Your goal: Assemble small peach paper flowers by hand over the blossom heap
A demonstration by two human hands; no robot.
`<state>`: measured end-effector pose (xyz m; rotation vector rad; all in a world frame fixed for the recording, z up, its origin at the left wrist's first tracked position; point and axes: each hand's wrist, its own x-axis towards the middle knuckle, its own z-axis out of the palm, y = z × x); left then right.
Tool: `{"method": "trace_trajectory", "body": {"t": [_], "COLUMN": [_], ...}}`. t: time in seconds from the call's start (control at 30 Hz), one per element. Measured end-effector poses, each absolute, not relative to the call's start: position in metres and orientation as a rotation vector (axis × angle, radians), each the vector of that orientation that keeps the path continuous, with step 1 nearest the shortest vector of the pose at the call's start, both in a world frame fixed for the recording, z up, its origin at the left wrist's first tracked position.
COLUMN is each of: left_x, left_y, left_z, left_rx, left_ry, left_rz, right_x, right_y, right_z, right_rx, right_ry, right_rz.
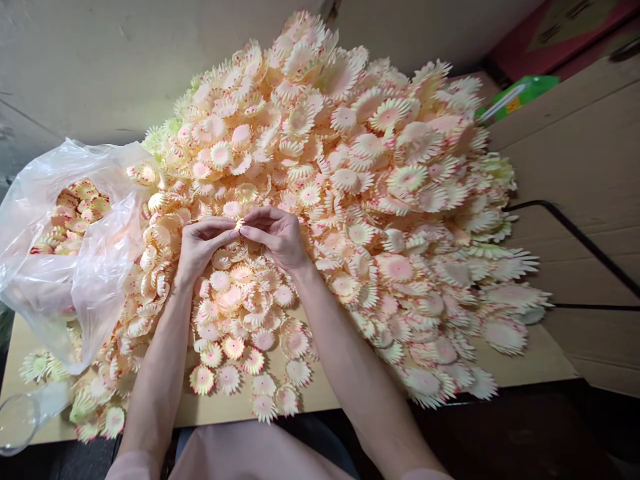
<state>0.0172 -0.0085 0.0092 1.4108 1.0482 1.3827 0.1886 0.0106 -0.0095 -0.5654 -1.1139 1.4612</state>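
My left hand (204,244) and my right hand (280,239) meet over the front of a big heap of artificial flower petal layers (345,180). Thumb and fingertips of both hands pinch one small cream petal piece (239,225) between them; its outline is mostly hidden by the fingers. The heaped layers are round, cream to pale pink, with fringed edges and red-tinged tips. Smaller ones lie beneath my wrists and spread toward the table's front edge, among them a yellowish one (202,379). Larger ones are piled to the right.
A translucent plastic bag (107,267) with reddish-yellow pieces (83,210) stands at the left. A clear cup (20,423) lies at the table's (520,367) front left corner. Cardboard (585,160), a black bent rod (580,230) and a green packet (523,97) are at the right.
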Motion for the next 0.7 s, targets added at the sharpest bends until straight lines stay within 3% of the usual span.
{"method": "trace_trajectory", "body": {"t": [0.7], "left_x": [0.0206], "left_y": [-0.0122], "left_z": [0.0138], "left_rx": [1.325], "left_ry": [1.075], "left_rz": [1.337], "right_x": [0.1884], "right_y": [0.0115], "right_z": [-0.0129], "right_rx": [-0.622], "right_ry": [-1.163], "right_rz": [1.401]}}
